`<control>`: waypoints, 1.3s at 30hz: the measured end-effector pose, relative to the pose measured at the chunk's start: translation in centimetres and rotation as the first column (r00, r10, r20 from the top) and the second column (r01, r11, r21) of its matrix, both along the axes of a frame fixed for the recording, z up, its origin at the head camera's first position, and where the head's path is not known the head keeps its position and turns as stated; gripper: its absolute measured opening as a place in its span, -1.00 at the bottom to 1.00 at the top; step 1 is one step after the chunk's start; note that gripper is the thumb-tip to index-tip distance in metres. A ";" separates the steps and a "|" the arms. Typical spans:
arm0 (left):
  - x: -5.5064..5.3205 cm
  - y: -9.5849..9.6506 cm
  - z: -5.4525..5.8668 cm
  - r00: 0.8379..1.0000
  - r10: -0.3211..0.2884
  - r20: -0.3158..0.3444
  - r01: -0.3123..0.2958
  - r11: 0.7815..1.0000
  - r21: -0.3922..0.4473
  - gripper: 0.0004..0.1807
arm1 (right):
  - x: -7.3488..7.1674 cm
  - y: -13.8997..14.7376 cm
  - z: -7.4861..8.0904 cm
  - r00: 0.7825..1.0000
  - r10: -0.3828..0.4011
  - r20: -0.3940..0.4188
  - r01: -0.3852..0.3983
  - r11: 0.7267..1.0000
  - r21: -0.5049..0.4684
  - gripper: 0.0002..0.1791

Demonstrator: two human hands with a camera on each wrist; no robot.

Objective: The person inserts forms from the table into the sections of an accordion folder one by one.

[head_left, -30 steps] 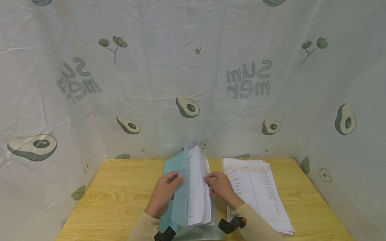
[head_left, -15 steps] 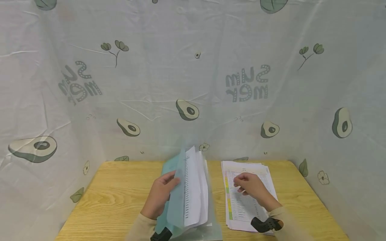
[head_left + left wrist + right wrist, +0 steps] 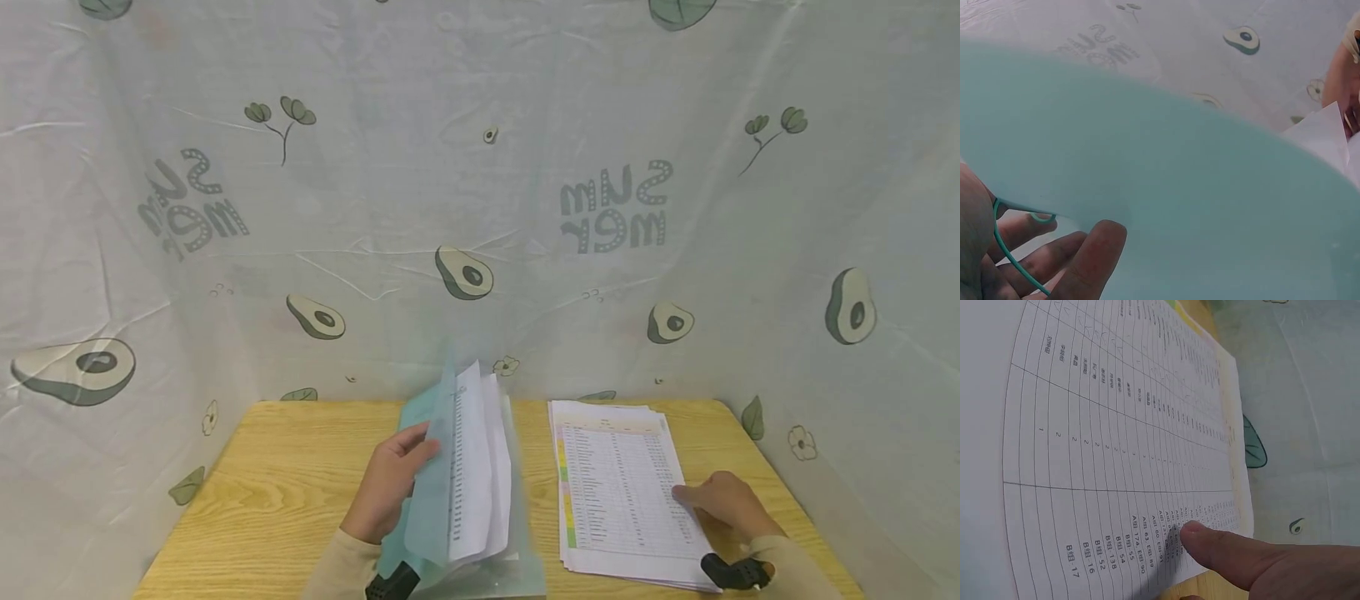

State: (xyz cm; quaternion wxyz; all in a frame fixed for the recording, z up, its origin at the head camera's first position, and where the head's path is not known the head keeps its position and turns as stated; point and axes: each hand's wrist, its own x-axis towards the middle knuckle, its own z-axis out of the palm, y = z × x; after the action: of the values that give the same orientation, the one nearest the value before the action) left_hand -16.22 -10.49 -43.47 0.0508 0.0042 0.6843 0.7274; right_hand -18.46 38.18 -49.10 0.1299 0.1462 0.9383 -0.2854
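Observation:
A teal plastic folder (image 3: 431,500) stands partly raised, with white printed sheets (image 3: 472,467) inside. My left hand (image 3: 386,483) holds its raised cover, the thumb on the near face. In the left wrist view the teal cover (image 3: 1166,162) fills most of the frame, and a thin teal elastic cord (image 3: 1013,259) loops by the fingers. On the right lies a stack of printed sheets (image 3: 622,492) with a table of text. My right hand (image 3: 731,504) is at its right edge, the thumb (image 3: 1219,547) laid on the top sheet; the other fingers are mostly hidden, so I cannot tell their grip.
Both piles lie on a wooden table (image 3: 300,483), with a strip of bare wood between them. A pale curtain (image 3: 390,208) printed with avocados hangs behind and along both sides. Each wrist wears a black band (image 3: 735,572).
My right hand has left the sheets in the folder, passed over the stack and reached its right edge. My left hand stays on the folder cover, shifted slightly left.

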 end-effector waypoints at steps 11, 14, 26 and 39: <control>-0.1 0.1 -0.1 1.000 0.012 0.008 -0.012 1.000 0.005 -0.47 | -1.2 0.1 -1.9 0.999 -0.001 0.051 -0.004 0.997 0.083 -0.49; -0.2 0.1 -0.3 1.000 0.016 0.011 -0.016 1.000 0.008 -0.48 | -1.4 0.2 -2.0 0.999 -0.004 0.052 0.000 0.997 0.082 -0.51; 0.0 0.4 -1.0 1.000 0.007 0.010 -0.007 1.000 0.016 -0.51 | -1.2 0.1 -2.3 1.000 -0.001 0.028 0.000 0.999 0.040 -0.56; -0.2 0.4 -0.8 1.000 0.004 -0.005 -0.004 1.000 -0.008 -0.50 | -0.6 1.0 -2.5 0.998 0.019 -0.054 -0.020 0.999 -0.025 -0.66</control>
State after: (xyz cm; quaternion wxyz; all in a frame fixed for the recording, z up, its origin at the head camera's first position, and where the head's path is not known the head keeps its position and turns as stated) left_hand -16.39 -10.07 -44.27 0.0474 0.0044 0.6875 0.7246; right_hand -19.09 39.19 -51.58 0.1090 0.1276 0.9391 -0.3000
